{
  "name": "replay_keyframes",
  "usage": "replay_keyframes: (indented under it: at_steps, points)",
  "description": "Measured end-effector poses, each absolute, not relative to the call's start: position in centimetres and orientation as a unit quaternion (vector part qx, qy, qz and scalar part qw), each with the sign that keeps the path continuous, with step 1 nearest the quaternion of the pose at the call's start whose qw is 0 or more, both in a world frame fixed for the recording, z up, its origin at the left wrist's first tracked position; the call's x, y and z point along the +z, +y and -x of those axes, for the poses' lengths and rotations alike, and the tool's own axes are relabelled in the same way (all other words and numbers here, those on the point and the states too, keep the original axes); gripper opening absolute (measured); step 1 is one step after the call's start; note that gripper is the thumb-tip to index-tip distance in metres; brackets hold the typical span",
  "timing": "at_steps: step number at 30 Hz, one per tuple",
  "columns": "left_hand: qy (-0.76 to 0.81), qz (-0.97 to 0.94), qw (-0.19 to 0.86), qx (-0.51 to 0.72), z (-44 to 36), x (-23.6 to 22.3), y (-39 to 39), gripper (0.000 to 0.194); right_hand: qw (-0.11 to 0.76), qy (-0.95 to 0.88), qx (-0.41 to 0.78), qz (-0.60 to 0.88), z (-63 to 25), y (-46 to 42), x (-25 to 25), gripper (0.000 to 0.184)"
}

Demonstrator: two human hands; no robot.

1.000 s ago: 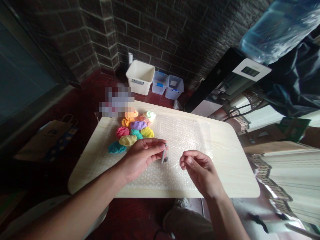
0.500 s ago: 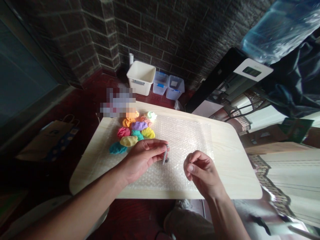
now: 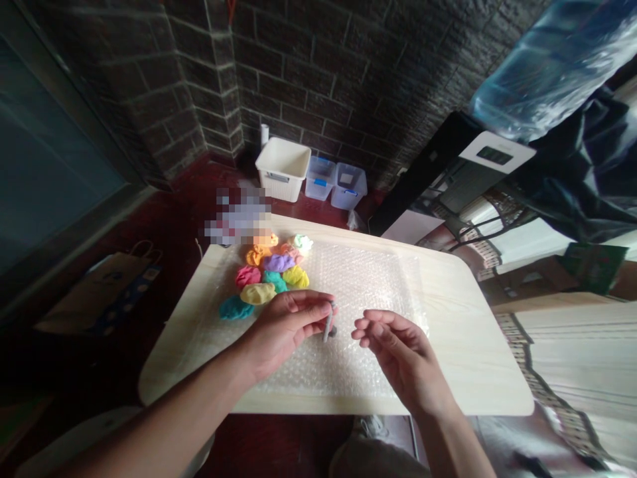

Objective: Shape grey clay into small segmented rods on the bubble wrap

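Observation:
My left hand [image 3: 293,322] pinches a thin grey roll of what looks like modelling clay [image 3: 327,329] between thumb and fingers, its free end pointing down. A small dark grey lump [image 3: 333,330] shows just behind the roll; whether it lies on the sheet or hangs from the fingers, I cannot tell. To the right, apart from the roll, my right hand [image 3: 398,345] has its fingers loosely stretched toward it, with nothing visible in them. Several coloured clay lumps, among them a pale yellow one [image 3: 257,293] and a teal one [image 3: 236,307], lie beyond my left wrist.
Bubble wrap [image 3: 371,279] covers much of the pale wooden table [image 3: 462,332]. Behind the table, a white bin [image 3: 281,176] and two clear plastic boxes [image 3: 318,182] stand on the floor. A water dispenser [image 3: 423,172] is at the right, a paper bag [image 3: 94,292] at the left.
My right hand's fingers curled inward, then stretched out again toward the roll. My left hand keeps its pinch on the grey roll. The whole view has shifted slightly.

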State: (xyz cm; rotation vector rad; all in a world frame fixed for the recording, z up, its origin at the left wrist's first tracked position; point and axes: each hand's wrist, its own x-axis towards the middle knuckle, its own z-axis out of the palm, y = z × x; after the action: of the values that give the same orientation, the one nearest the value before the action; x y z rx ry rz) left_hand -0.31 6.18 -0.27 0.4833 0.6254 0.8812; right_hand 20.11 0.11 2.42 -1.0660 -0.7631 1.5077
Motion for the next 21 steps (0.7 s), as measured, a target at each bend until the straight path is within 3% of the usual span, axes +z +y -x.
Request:
replay_keyframes:
  at_steps: [5,9,13,21]
  points:
    - [0.295,-0.228,0.830,0.415,0.35,-0.27,6.08,0.028,0.529,-0.341,0.633,0.450,-20.23,0.11,2.17,0.015]
    - [0.286,-0.240,0.830,0.415,0.22,-0.36,5.99,0.026,0.539,-0.362,0.602,0.466,-20.31,0.22,2.11,0.023]
    - [0.287,-0.240,0.832,0.409,0.20,-0.27,5.88,0.024,0.544,-0.348,0.599,0.474,-20.01,0.45,2.28,0.012]
    - [0.289,-0.223,0.834,0.415,0.01,-0.03,5.80,0.026,0.518,-0.345,0.615,0.484,-19.53,0.13,1.80,0.015]
